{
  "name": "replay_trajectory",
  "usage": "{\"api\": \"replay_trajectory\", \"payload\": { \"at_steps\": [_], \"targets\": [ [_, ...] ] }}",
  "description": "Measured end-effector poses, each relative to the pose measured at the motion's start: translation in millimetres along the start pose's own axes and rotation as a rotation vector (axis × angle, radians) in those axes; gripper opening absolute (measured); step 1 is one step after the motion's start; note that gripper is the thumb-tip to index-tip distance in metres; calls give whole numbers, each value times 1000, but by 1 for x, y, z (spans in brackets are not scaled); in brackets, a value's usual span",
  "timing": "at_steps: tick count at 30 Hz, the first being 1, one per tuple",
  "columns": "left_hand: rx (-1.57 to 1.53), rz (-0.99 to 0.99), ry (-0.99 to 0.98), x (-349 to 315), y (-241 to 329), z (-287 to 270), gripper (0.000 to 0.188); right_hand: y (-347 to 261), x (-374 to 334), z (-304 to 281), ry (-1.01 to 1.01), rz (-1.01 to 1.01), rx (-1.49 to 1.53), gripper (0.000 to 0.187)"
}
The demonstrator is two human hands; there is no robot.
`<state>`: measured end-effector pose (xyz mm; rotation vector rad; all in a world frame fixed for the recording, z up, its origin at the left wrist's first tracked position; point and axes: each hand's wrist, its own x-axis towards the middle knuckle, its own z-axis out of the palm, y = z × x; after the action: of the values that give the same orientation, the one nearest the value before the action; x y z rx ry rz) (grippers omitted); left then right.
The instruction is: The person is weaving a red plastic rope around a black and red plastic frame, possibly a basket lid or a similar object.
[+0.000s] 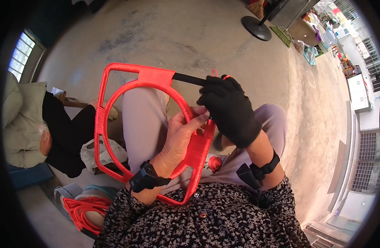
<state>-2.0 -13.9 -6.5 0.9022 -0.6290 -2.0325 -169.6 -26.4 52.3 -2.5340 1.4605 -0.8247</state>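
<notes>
A flat frame point(134, 68) with an inner ring lies tilted across my lap, wrapped tightly in glossy red cord. One stretch of its upper bar point(189, 78) is bare and black. My bare left hand point(177, 138) is closed on the frame's inner part, thumb and fingers pinching near the wrapped right edge. My right hand point(229, 109), in a black glove, has its fingers curled at the frame's upper right corner, which it hides. A thin red cord point(215, 72) loops above those fingers and shows again across them. Dark bands with small boxes sit on both wrists.
A bundle of red cord point(87, 208) lies low at my left, near a white plastic bag point(100, 155). Another person point(26, 120) sits at the left. Farther off are a round black stand base point(256, 28), a green broom point(282, 35) and a white cabinet point(358, 93).
</notes>
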Motion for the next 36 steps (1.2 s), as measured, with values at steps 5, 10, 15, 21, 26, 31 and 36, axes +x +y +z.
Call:
{"api": "replay_trajectory", "payload": {
  "at_steps": [5,10,15,21,26,31,36],
  "targets": [
    [-65,-56,-67,0,3,2,20,-2,-28,-14,416,500,719,16],
    [-102,-100,-124,2,4,-1,23,-5,-52,-19,294,920,762,13],
    [-42,-105,-117,4,0,-1,20,-1,-57,8,-15,909,814,23],
    [111,-145,-114,6,0,-8,13,2,-87,-28,633,735,1405,33],
    [125,-139,-63,5,3,-8,14,4,-141,-94,847,399,1738,35],
    [62,-85,-16,2,4,-5,21,24,-180,-119,1054,596,1543,38],
    [60,-72,-67,2,4,-4,23,19,-146,-69,867,1109,1192,41]
  ]
}}
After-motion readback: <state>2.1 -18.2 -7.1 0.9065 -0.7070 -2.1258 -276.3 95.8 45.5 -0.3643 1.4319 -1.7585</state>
